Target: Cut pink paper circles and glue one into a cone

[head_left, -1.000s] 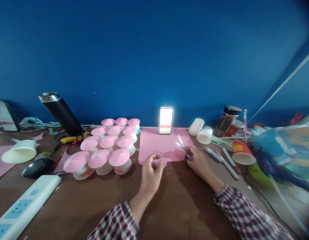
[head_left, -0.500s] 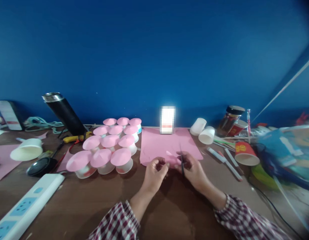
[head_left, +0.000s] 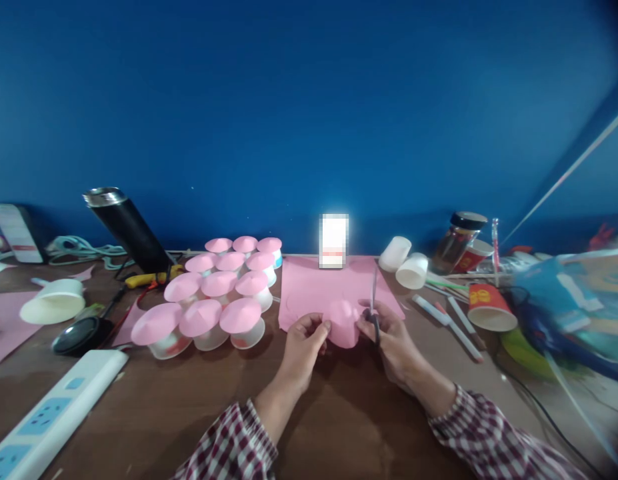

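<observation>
Between my two hands hangs a curved pink paper piece (head_left: 345, 325). My left hand (head_left: 305, 343) pinches its left edge between thumb and fingers. With thumb and fingertips, my right hand (head_left: 391, 339) grips the paper's right edge and also holds dark-handled scissors (head_left: 373, 310), whose blades point up and away. Behind the hands, a larger pink sheet (head_left: 309, 283) lies flat on the brown table. To the left, several paper cups with pink cone tops (head_left: 242, 315) stand in rows.
A bright phone (head_left: 333, 240) stands upright at the sheet's back edge. White cups (head_left: 413, 270), markers (head_left: 451, 323) and a red cup (head_left: 490, 307) lie on the right. On the left are a power strip (head_left: 53, 413), a black flask (head_left: 131, 230) and yellow-handled pliers (head_left: 149, 279).
The pink paper piece has opened out between my hands and shows more of its surface. My hands have moved slightly apart, and the scissors have shifted a little right.
</observation>
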`<move>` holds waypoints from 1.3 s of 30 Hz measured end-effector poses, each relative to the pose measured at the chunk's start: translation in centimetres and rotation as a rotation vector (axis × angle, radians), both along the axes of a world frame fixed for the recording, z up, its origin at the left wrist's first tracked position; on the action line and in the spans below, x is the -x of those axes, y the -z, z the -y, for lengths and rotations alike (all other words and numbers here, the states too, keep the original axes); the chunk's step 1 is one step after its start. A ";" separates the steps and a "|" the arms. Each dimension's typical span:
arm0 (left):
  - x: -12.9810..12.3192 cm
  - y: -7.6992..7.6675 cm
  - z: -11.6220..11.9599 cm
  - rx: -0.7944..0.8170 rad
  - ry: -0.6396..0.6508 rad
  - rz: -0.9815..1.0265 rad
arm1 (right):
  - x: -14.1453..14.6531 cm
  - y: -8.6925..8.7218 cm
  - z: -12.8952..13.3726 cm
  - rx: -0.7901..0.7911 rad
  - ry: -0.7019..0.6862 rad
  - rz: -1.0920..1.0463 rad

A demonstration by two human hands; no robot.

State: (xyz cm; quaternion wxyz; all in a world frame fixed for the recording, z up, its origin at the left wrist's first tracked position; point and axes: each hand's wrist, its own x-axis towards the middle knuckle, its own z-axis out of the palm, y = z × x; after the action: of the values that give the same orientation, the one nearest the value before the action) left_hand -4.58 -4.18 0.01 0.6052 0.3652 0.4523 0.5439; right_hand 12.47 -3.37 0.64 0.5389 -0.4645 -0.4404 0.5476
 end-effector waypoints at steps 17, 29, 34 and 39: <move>0.6 0.7 -0.6 -0.090 -0.171 -0.245 | 0.1 -0.2 0.2 -0.126 0.020 0.243; 1.4 0.0 -1.7 0.018 -0.453 0.188 | 0.3 -1.0 1.6 -0.041 -0.493 0.391; 1.4 -0.5 -1.6 0.059 -0.447 0.270 | 0.3 -1.0 1.7 -0.025 -0.518 0.449; 0.9 -0.2 -1.2 0.069 -0.381 0.214 | 0.4 -1.1 1.7 -0.081 -0.514 0.441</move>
State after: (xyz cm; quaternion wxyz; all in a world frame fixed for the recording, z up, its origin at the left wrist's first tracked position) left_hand -5.47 -2.98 0.25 0.5481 0.1922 0.4646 0.6684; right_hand 12.05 -5.05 1.77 0.2932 -0.4239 -0.6704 0.5337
